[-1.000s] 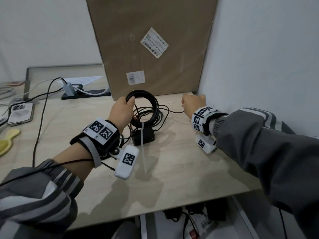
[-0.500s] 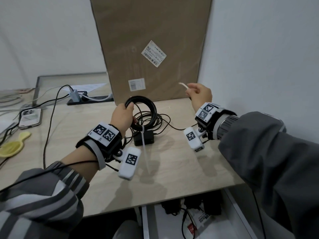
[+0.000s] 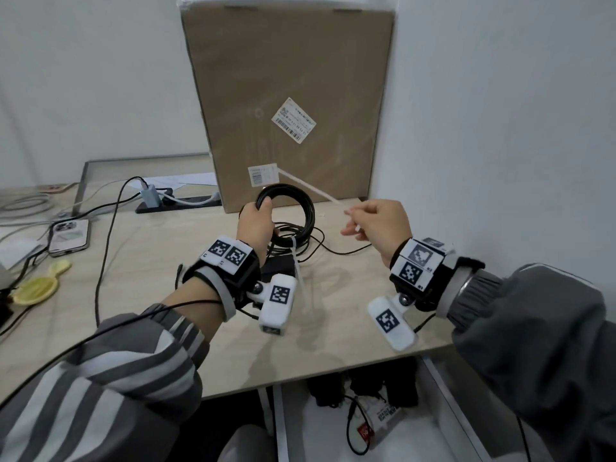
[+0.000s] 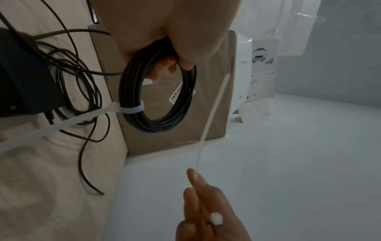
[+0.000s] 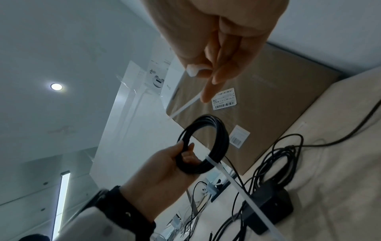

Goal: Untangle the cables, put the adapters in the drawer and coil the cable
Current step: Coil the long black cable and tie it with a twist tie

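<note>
Coil tying, both hands engaged.
Left hand (image 3: 254,225) grips black cable coil (image 3: 301,208) upright over desk (image 3: 186,248); right hand (image 3: 383,225) pinches loose white zip tie (image 3: 313,190).

Matt black cable coil (image 3: 293,208), pale wood-grain desk (image 3: 150,255), brown cardboard box (image 3: 286,78).

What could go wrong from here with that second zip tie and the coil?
The left hand grips the coil at one spot only, so loops may splay while the right hand threads the loose zip tie. Slack cable still leads to the adapter; cinching now could trap it.
</note>
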